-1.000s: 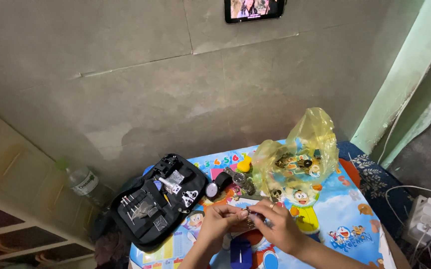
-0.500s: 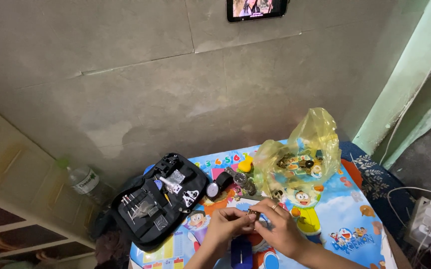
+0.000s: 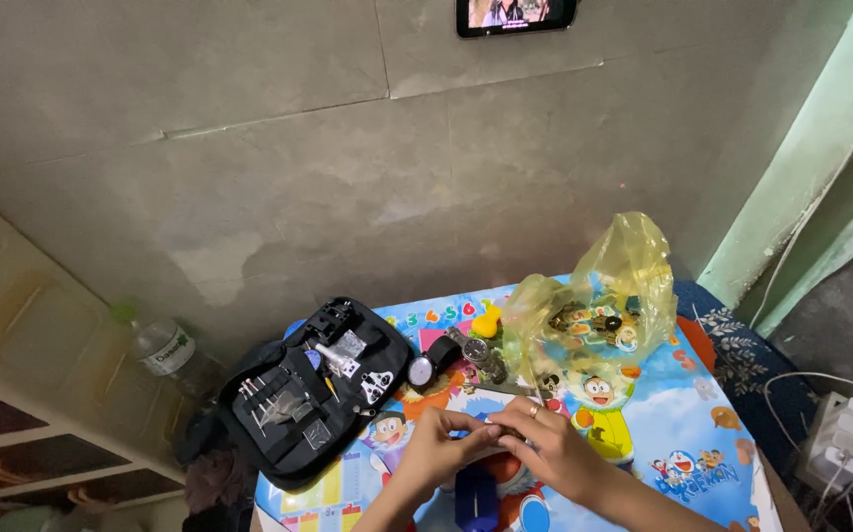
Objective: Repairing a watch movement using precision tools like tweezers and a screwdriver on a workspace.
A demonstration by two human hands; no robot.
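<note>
**Tiny metal part pinched over the cartoon tabletop**

Metal, small and mostly hidden: your left hand [image 3: 436, 445] and right hand [image 3: 545, 448] meet low centre, fingertips closed together on a small part [image 3: 490, 426], held close for control. The black tool case [image 3: 313, 389] lies open at left within reach; the yellow bag [image 3: 594, 315] sits behind.

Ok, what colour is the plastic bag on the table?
The plastic bag is see-through yellow, with small dark parts inside; it shows in the head view.

Probably a home: cartoon-print table [image 3: 682, 433], bare concrete wall [image 3: 347, 177].
</note>
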